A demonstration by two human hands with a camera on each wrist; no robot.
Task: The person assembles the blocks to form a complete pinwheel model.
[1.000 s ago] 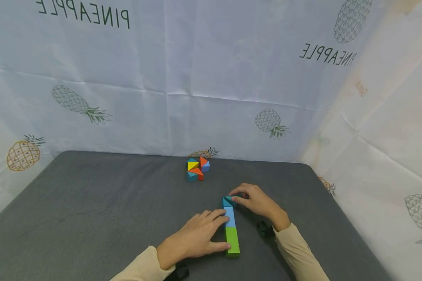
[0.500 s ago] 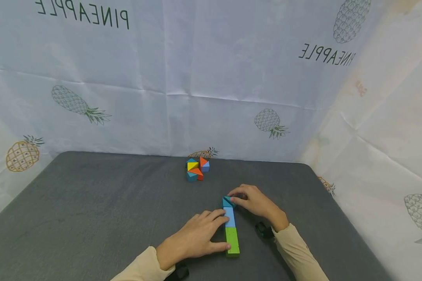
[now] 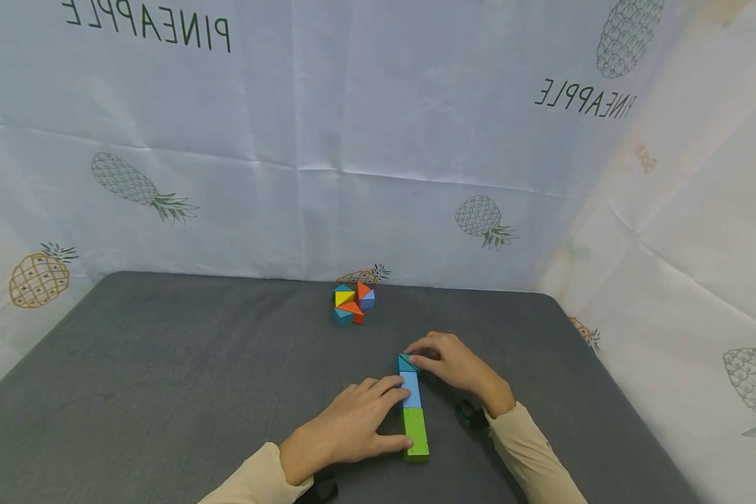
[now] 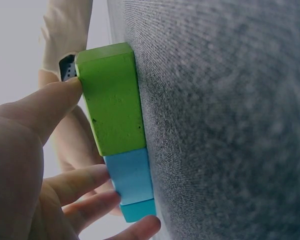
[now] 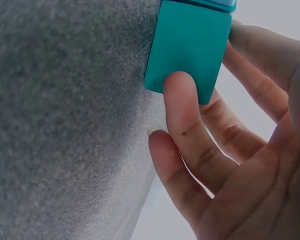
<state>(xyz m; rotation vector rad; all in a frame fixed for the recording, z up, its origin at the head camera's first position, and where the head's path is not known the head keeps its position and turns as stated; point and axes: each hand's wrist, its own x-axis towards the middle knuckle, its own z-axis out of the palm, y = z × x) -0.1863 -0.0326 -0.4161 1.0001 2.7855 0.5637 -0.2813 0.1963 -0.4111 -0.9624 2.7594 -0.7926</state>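
Observation:
A row runs away from me in the head view: a green block (image 3: 418, 425), a light blue block (image 3: 411, 392) and two teal triangular blocks (image 3: 404, 365) at the far end. My left hand (image 3: 349, 425) rests along the row's left side, thumb on the green block and fingertips on the light blue one, fingers fairly straight. With thumb and fingers, my right hand (image 3: 456, 362) pinches the right-hand teal triangular block (image 5: 190, 45), which lies against its twin. The right wrist view shows a fingertip (image 5: 181, 92) on that block's teal face.
Farther back on the grey table (image 3: 195, 364) lies a cluster of small triangular blocks (image 3: 345, 299) in yellow, orange, blue and teal. A pineapple-printed cloth (image 3: 365, 126) hangs behind the table and at its sides.
My right hand has slid slightly left with its teal triangular block, closing the gap to the other teal triangle. My left hand has stayed in place.

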